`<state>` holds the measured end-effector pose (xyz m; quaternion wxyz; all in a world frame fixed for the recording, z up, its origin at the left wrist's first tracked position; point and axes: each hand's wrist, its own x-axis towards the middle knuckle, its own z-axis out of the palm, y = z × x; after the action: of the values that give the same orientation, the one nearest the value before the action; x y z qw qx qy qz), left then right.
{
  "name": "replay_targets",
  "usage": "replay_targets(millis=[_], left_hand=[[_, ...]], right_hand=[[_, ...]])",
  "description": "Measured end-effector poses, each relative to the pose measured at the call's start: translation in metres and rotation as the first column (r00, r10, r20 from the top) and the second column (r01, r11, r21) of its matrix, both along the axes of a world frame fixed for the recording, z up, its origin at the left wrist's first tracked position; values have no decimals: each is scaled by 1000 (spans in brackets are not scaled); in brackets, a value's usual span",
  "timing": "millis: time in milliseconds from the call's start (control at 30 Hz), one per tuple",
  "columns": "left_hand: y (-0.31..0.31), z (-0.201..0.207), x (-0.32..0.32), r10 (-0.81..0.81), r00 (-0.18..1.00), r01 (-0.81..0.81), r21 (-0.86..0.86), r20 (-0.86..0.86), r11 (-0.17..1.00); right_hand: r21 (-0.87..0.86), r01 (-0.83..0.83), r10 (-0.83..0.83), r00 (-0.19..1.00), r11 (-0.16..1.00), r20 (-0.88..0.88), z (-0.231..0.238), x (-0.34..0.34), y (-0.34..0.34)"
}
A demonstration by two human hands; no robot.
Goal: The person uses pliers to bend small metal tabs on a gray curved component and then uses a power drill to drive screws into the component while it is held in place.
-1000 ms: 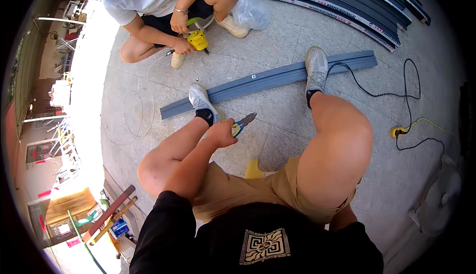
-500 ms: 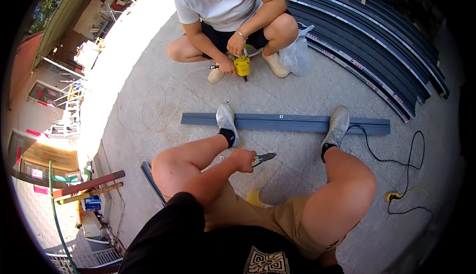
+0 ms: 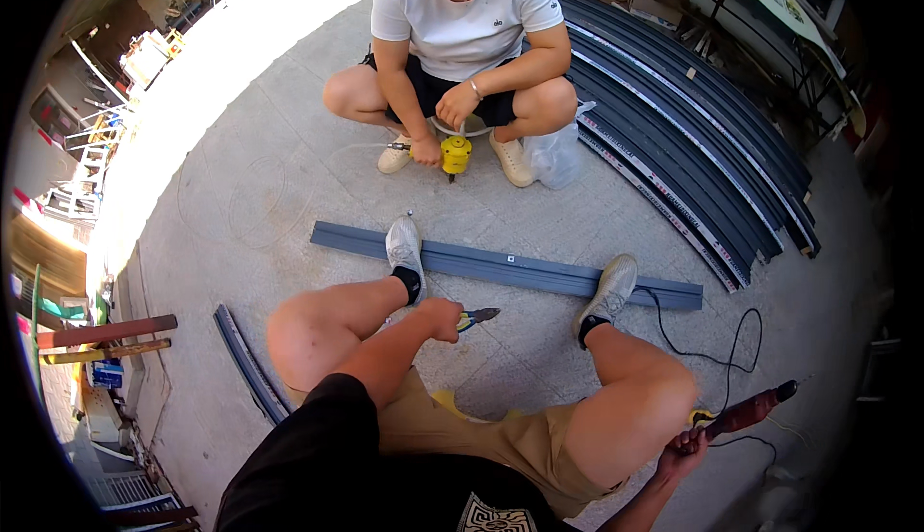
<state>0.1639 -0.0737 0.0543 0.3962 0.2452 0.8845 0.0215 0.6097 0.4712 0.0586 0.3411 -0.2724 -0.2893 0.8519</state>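
My left hand [image 3: 441,320] is closed round the handles of a pair of pliers [image 3: 479,317], whose dark jaws point to the right above the floor. At the lower right, my right hand [image 3: 684,451] grips a dark red corded power drill [image 3: 746,415], its black nose and thin bit directed up and to the right. Beyond my hands lies a long grey-blue metal profile [image 3: 510,270] on the concrete. Both my shoes rest on it, one toward each end. Neither hand touches the profile.
Opposite me a person in a white shirt squats, holding a yellow tool [image 3: 455,155] with a thin hose. Long dark profiles [image 3: 674,147] are stacked at the back right beside a plastic bag [image 3: 555,159]. A black cable [image 3: 717,363] loops over the floor. Another profile [image 3: 245,364] lies left.
My right hand has come into view at the lower right, holding the drill. The view has shifted; the pliers remain in my left hand.
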Motion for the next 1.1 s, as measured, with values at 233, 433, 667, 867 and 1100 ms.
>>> replay_targets(millis=[233, 433, 667, 867, 1100], left_hand=[[-12, -2, 10, 5, 1000, -4, -46, 28, 999], [-13, -22, 14, -20, 1000, 20, -52, 9, 998], [-13, -26, 16, 27, 1000, -27, 23, -8, 999], [-8, -39, 8, -18, 1000, 19, -22, 16, 1000], [-12, -29, -29, -2, 1000, 2, 13, -12, 1000]], right_hand=[[62, 72, -54, 966, 995, -254, 205, -121, -11], [164, -128, 192, 859, 978, -475, 215, -202, 18], [301, -309, 415, 811, 902, -412, 261, -268, -35], [434, -463, 566, 813, 773, -140, 263, -306, -32], [466, -621, 424, 778, 630, 464, 300, -351, -151]])
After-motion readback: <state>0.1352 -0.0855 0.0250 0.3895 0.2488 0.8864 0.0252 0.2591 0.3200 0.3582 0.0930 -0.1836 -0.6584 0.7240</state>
